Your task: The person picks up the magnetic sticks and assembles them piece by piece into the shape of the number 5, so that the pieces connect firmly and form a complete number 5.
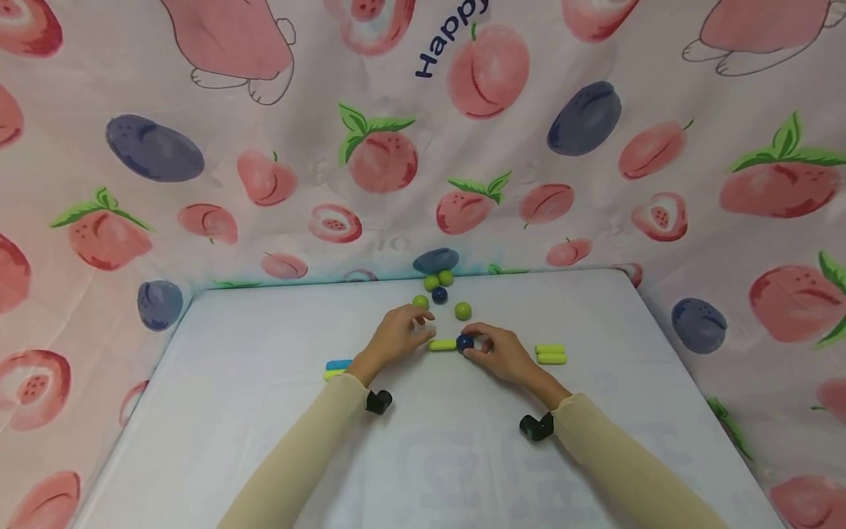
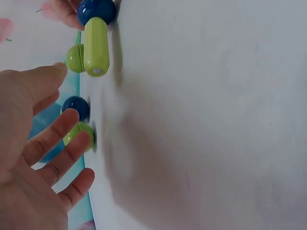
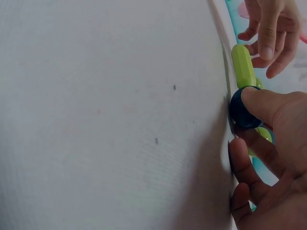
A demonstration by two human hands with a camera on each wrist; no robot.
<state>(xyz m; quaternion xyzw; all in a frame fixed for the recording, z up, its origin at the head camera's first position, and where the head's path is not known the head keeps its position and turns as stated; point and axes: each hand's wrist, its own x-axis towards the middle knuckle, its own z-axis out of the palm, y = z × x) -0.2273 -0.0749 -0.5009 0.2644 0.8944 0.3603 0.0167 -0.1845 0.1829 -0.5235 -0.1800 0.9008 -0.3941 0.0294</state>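
My right hand [image 1: 504,354] pinches the dark blue plastic ball [image 1: 465,342] against the lime-green plastic rod [image 1: 442,344], left hand [image 1: 396,334] open beside; joining looks underway, next needing steady alignment.

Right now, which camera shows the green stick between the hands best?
The left wrist view: the green stick fills the frame, with a blue ball at its end. The right wrist view shows it partly behind that ball; the head view shows it tiny.
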